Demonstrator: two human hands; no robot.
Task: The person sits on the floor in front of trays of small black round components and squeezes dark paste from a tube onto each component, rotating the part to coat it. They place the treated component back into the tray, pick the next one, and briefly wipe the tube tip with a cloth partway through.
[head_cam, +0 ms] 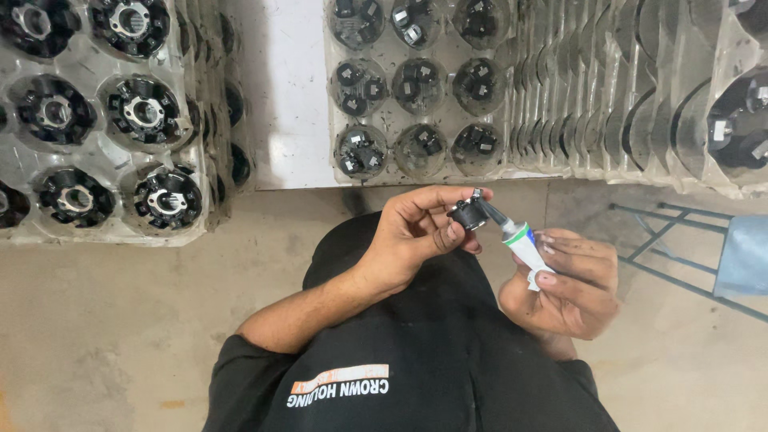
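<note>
Up close, the left hand [416,232] is curled around a small black round part [468,214], thumb and fingertips pinched on its rim so that the part faces the other hand. The right hand [570,282] is closed on a small white tube [524,244] with a green and blue band, thumb pressed on its lower end; the tube's dark nozzle touches the face of the black part. Both hands are held above the person's lap, over a black shirt [416,376] with an orange and white print.

Beyond the hands lies a white tabletop [284,120] whose edge runs across the view. On it, just above the hands, sits a clear plastic tray [384,172] with round pockets, each holding small black pieces. To its right stands a row of similar clear trays [608,104] stacked on edge, and at the far right one pocket shows a larger black part. At the left another clear tray [104,228] holds black ring-shaped parts with metal centres. Below the table is a bare concrete floor [120,320], and at the right a grey metal frame [664,240] with a pale blue cloth [744,256] on it.

The trays at both sides are cut off by the frame edge. What comes out of the nozzle cannot be made out.
</note>
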